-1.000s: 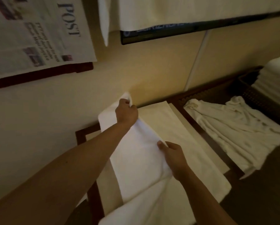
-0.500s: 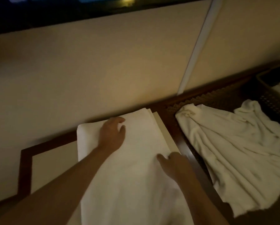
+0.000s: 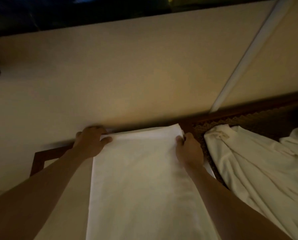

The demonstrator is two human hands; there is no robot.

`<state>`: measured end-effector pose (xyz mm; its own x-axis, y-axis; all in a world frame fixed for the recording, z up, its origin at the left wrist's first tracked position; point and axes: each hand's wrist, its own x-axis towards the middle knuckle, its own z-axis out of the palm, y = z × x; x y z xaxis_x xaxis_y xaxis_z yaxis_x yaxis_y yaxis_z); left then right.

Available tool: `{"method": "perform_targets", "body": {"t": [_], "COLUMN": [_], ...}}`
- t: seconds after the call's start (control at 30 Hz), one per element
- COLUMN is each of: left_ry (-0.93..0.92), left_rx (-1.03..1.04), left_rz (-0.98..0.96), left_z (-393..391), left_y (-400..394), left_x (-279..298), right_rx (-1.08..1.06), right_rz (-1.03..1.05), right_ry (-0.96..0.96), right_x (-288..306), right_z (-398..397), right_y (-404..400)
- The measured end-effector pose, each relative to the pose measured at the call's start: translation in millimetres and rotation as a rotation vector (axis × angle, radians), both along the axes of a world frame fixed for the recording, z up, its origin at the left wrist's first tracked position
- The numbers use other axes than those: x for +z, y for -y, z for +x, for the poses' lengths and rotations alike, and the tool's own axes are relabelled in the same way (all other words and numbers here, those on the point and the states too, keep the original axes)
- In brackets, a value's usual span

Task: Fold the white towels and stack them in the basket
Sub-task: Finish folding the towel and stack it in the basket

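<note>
Towel of white cloth, folded in a long strip (image 3: 144, 179), lies flat on the counter (image 3: 39, 158) and reaches the cream wall (image 3: 127, 75). Half a second ago both hands rested flat on it; now they hold its far corners. The left hand (image 3: 91, 142) pinches the far left corner, fingers (image 3: 106, 139) curled over the edge. The right hand (image 3: 189, 149) pinches the far right corner. Bare counter is at the left of the strip. At the right, close beside, a crumpled white towel (image 3: 257, 170) lies on the dark wooden surface (image 3: 231, 120).
</note>
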<state>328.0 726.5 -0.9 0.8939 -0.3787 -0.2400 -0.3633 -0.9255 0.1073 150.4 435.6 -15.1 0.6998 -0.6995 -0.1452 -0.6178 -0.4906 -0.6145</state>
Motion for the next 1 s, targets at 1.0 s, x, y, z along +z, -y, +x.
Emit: {"method": "perform_targets", "body": {"t": [1.0], "left_ry": [0.008], "left_rx": [-0.244], "left_rz": [0.014], "left_z": [-231], "left_y": [-28], "left_x": [-30], "right_rx": [0.662], "right_rz": [-0.454], "right_ry": [-0.351], "right_x": [-22], "right_z": [-79], "right_y": [-58]}}
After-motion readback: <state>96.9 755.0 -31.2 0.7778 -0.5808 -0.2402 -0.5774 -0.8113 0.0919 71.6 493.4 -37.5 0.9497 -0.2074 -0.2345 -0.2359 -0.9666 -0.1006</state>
